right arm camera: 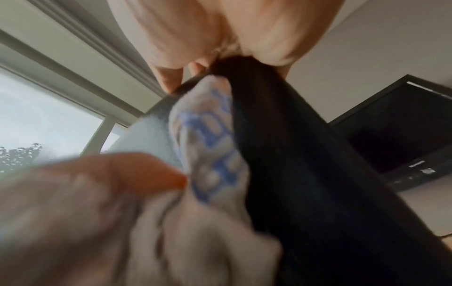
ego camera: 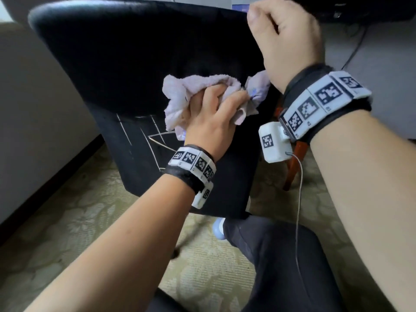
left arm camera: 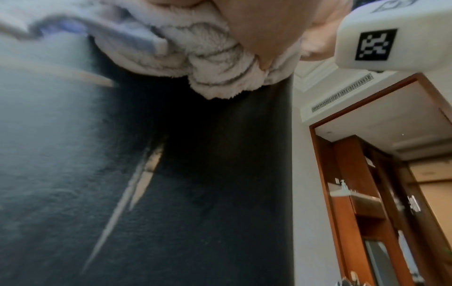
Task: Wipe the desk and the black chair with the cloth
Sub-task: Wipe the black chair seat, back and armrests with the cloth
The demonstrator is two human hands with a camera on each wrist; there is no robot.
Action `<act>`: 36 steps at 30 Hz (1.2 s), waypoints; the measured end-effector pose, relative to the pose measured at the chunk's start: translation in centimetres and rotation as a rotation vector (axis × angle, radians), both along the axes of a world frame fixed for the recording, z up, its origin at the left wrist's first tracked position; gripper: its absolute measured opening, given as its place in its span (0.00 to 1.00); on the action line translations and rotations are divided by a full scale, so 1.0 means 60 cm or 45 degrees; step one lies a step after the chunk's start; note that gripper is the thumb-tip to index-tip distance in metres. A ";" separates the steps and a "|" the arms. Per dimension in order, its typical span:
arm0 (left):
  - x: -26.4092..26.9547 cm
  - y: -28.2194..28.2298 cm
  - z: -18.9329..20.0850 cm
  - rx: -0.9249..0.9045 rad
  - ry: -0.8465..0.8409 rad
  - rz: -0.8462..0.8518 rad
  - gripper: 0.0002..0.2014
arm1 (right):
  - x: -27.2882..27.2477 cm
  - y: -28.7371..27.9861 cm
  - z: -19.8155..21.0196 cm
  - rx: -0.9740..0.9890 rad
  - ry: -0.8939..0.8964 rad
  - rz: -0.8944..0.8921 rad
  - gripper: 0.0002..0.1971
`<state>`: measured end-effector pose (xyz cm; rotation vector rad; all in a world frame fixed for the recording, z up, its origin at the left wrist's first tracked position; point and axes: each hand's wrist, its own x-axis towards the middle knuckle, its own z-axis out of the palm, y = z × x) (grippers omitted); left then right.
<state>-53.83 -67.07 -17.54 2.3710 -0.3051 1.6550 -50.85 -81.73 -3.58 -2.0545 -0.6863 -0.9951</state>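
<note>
The black chair (ego camera: pixel 126 52) stands in front of me with its backrest toward me. My left hand (ego camera: pixel 216 104) grips a bunched pale lilac cloth (ego camera: pixel 177 88) and presses it against the backrest's lower middle. In the left wrist view the cloth (left arm camera: pixel 215 63) bulges under my palm (left arm camera: pixel 257 29) against the chair's dark fabric (left arm camera: pixel 195 193). My right hand (ego camera: pixel 279 30) grips the backrest's upper right edge, fingers curled over it. In the right wrist view that hand (right arm camera: pixel 208 34) clamps the chair edge (right arm camera: pixel 293 154), with the cloth (right arm camera: pixel 208 135) just below. No desk top is in view.
A patterned beige carpet (ego camera: pixel 78 221) lies under the chair. A pale wall or sofa side (ego camera: pixel 33 109) runs along the left. My knee in dark trousers (ego camera: pixel 281 255) is below the chair. An orange-brown wooden leg (ego camera: pixel 295 163) and a thin cable (ego camera: pixel 299 199) are at right. A black screen (right arm camera: pixel 403 125) hangs behind.
</note>
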 end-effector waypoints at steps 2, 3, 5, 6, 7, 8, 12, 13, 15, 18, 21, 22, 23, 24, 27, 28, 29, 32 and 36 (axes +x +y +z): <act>0.007 0.001 -0.011 0.004 -0.014 -0.045 0.14 | 0.006 -0.001 -0.025 0.124 -0.032 0.002 0.21; 0.010 0.002 -0.011 -0.001 -0.011 -0.089 0.13 | 0.010 0.000 -0.038 0.186 -0.044 0.007 0.22; 0.011 0.000 -0.008 -0.027 -0.002 -0.169 0.13 | 0.007 0.000 -0.068 0.323 0.005 0.049 0.27; 0.012 -0.003 -0.007 -0.034 0.013 -0.186 0.13 | 0.000 -0.002 -0.088 0.405 0.070 0.058 0.30; 0.012 -0.005 -0.008 -0.038 0.028 -0.200 0.14 | -0.010 -0.006 -0.112 0.492 0.131 0.024 0.31; 0.013 -0.006 -0.007 -0.045 0.041 -0.231 0.15 | -0.020 -0.011 -0.138 0.596 0.172 -0.050 0.29; 0.010 -0.017 0.007 -0.178 0.151 -0.416 0.24 | -0.073 -0.010 -0.198 0.815 0.615 0.028 0.23; 0.008 -0.020 0.011 -0.216 0.184 -0.442 0.25 | -0.078 -0.005 -0.202 0.826 0.767 0.172 0.23; 0.004 -0.022 0.019 -0.264 0.264 -0.490 0.28 | -0.084 0.006 -0.198 0.935 0.914 0.379 0.21; 0.002 -0.006 0.027 -0.227 0.340 -0.568 0.31 | -0.077 0.011 -0.186 1.164 0.947 0.465 0.18; 0.003 0.016 0.020 -0.160 0.301 -0.535 0.25 | -0.068 0.019 -0.185 1.220 0.972 0.494 0.16; 0.003 0.020 0.014 -0.150 0.290 -0.500 0.24 | -0.066 0.023 -0.187 1.231 0.989 0.502 0.14; 0.002 0.024 0.009 -0.141 0.289 -0.464 0.23 | -0.063 0.028 -0.190 1.247 1.008 0.504 0.13; 0.003 0.028 0.004 -0.134 0.294 -0.434 0.23 | -0.060 0.033 -0.193 1.267 1.023 0.505 0.12; 0.008 0.039 -0.009 -0.128 0.294 -0.380 0.23 | -0.049 0.042 -0.207 1.276 1.053 0.524 0.11; 0.009 0.040 -0.016 -0.137 0.298 -0.362 0.23 | -0.046 0.045 -0.214 1.270 1.064 0.536 0.11; 0.009 0.041 -0.024 -0.150 0.309 -0.349 0.23 | -0.044 0.047 -0.222 1.267 1.076 0.547 0.11; 0.011 0.049 -0.059 -0.191 0.355 -0.352 0.24 | -0.038 0.054 -0.251 1.271 1.120 0.560 0.10; 0.018 0.068 -0.106 -0.127 0.402 -0.314 0.28 | -0.025 0.060 -0.290 1.329 1.256 0.521 0.09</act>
